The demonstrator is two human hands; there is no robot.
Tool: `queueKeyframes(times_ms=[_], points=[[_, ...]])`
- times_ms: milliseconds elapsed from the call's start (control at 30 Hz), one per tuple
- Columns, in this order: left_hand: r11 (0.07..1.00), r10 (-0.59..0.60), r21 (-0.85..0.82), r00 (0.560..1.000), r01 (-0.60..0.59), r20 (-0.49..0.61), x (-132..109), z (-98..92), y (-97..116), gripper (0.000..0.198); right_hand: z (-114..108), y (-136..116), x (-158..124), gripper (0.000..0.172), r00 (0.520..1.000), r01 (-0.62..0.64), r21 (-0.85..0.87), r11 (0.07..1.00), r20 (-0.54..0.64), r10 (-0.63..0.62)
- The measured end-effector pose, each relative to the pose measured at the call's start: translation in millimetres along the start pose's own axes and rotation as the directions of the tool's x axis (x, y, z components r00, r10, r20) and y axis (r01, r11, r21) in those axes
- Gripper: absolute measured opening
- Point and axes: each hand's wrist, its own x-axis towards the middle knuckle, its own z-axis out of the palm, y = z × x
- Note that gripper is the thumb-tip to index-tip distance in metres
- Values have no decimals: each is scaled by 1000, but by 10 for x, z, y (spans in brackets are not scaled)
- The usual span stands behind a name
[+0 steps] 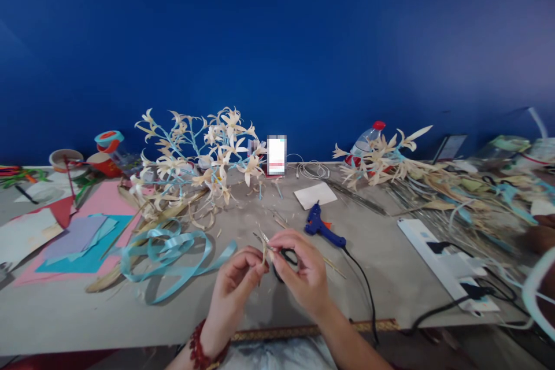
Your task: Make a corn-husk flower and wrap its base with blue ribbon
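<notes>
Over the front middle of the table, my left hand (236, 283) pinches a small pale strip of dried husk (264, 255) between thumb and fingertips. Close beside it, my right hand (306, 272) is closed around small scissors (265, 237). Their narrow blades point up and left at the strip, and a dark handle loop shows under the fingers. Whether the blades touch the strip I cannot tell. A loose coil of light blue ribbon (167, 248) lies left of my left hand. Beyond my right hand rests a blue glue gun (321, 224) with its black cord trailing forward.
Pale husk flowers on blue stems (225, 156) stand at the back. More flowers (381, 156) lie near a red-capped bottle (368, 139). A white power strip (442, 260) with plugs is at right. Coloured paper sheets (82, 260) lie left. A lit phone (276, 154) stands at the back.
</notes>
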Motion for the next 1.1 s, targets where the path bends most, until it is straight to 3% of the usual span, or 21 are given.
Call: queueKeyframes(times_ms=[800,1100], points=[[984,92,151,995,-96,30,-6,9,48,16,-124,-89,76,14,996,42,-12,999,81,-41],[959,253,115,964,-261,75,1,-11,-31,16,-155,-39,-96,16,995,-25,75,997,96,18]])
